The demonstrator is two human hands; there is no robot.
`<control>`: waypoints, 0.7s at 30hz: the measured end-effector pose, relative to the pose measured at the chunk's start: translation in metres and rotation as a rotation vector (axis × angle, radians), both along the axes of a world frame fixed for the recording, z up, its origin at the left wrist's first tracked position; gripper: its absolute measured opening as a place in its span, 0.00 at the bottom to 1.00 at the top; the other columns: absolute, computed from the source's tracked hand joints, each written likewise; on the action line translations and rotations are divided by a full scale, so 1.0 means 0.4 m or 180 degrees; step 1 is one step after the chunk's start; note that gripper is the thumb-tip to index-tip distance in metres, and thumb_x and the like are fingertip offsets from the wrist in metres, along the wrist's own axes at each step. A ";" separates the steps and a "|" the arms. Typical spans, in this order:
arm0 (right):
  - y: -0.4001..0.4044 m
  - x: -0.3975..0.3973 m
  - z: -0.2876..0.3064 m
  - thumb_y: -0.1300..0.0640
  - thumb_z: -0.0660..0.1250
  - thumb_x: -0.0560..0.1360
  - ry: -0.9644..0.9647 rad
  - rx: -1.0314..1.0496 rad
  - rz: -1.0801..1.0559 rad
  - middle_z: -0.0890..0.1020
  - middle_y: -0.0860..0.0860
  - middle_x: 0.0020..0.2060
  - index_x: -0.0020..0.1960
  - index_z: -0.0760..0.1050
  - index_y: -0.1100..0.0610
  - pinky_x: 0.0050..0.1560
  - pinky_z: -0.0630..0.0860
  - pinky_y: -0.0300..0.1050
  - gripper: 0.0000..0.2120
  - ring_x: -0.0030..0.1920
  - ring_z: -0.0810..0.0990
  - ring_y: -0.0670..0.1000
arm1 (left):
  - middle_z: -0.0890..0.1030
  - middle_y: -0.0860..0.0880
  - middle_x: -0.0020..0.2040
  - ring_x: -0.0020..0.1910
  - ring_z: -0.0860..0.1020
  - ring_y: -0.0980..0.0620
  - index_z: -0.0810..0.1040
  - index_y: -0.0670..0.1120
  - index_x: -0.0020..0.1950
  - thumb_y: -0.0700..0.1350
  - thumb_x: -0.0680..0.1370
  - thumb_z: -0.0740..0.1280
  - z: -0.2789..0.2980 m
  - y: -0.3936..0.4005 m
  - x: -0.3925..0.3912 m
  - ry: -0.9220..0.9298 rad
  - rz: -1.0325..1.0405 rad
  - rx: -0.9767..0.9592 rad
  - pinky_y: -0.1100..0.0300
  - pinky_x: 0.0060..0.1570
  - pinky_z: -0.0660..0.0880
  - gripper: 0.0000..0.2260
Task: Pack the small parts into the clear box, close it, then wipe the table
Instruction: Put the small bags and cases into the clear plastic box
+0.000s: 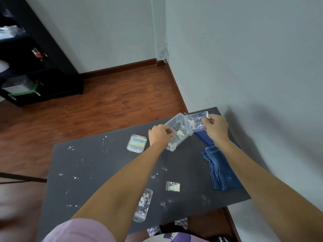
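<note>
A clear plastic box (176,124) stands open at the far side of the dark table (104,168), with small packets inside. My left hand (160,134) is at the box's near rim, fingers pinched over its contents; whether it holds anything is hidden. My right hand (215,127) grips a clear packet (196,122) beside the box's right side. A clear case of blue and yellow parts (136,143) lies left of the box. A small clear bag (172,186) and a long clear packet (143,204) lie near the front edge.
A folded blue cloth (221,170) lies on the right of the table, by the wall. White specks are scattered over the tabletop. A black shelf unit (35,58) stands across the wooden floor at far left.
</note>
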State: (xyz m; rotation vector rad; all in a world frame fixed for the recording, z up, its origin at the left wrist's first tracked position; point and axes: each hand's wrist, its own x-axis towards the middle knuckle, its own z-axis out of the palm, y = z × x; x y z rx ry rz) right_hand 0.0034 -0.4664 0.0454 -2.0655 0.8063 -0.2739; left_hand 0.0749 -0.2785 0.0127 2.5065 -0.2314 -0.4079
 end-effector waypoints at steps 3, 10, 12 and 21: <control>0.031 0.039 0.001 0.64 0.62 0.76 0.0031 -0.0274 0.0190 0.67 0.55 0.26 0.31 0.64 0.62 0.37 0.61 0.47 0.15 0.31 0.62 0.53 | 0.86 0.53 0.46 0.51 0.80 0.49 0.84 0.51 0.47 0.43 0.75 0.70 0.004 0.017 -0.006 -0.0208 -0.0019 -0.0186 0.49 0.59 0.71 0.05; 0.104 0.094 -0.047 0.61 0.61 0.79 0.0534 -0.0575 0.0539 0.74 0.52 0.32 0.34 0.71 0.59 0.49 0.66 0.52 0.14 0.42 0.69 0.55 | 0.83 0.50 0.49 0.51 0.78 0.46 0.81 0.47 0.56 0.40 0.76 0.68 0.020 0.180 -0.012 -0.0711 0.0522 -0.0631 0.47 0.57 0.73 0.10; 0.124 0.097 -0.063 0.61 0.59 0.78 0.0660 -0.0733 0.0573 0.76 0.54 0.36 0.36 0.71 0.59 0.50 0.62 0.52 0.12 0.48 0.69 0.58 | 0.83 0.49 0.49 0.51 0.78 0.46 0.82 0.47 0.56 0.40 0.75 0.69 0.014 0.255 -0.021 -0.0717 0.0585 -0.0480 0.49 0.56 0.73 0.10; 0.163 0.091 -0.127 0.57 0.65 0.78 0.0903 -0.0967 0.0622 0.79 0.63 0.53 0.45 0.77 0.58 0.47 0.51 0.45 0.06 0.61 0.67 0.64 | 0.75 0.47 0.62 0.63 0.73 0.46 0.76 0.50 0.66 0.46 0.73 0.73 -0.057 0.507 -0.139 0.0288 -0.0120 0.0596 0.53 0.64 0.69 0.22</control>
